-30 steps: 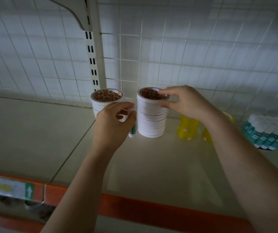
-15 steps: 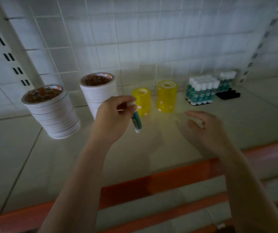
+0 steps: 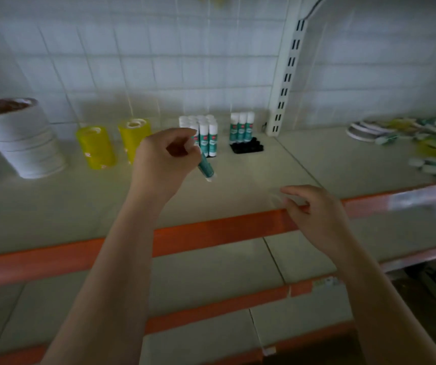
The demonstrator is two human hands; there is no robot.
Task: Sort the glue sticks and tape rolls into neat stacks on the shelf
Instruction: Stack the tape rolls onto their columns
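Left hand [image 3: 162,159], frame centre, pinches glue stick [image 3: 205,167] at cap end, body hanging tilted above shelf [image 3: 238,185]. Right hand [image 3: 314,214], lower right, loosely curled, empty. Stick likely light, rigid, smooth plastic; mid-barrel grip steadier. Standing sticks [image 3: 202,130] just behind.

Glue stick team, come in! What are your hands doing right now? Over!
Left hand pinches a teal glue stick with white cap. Right hand open, holds nothing. Upright white-capped glue sticks ahead on the shelf; path unblocked.
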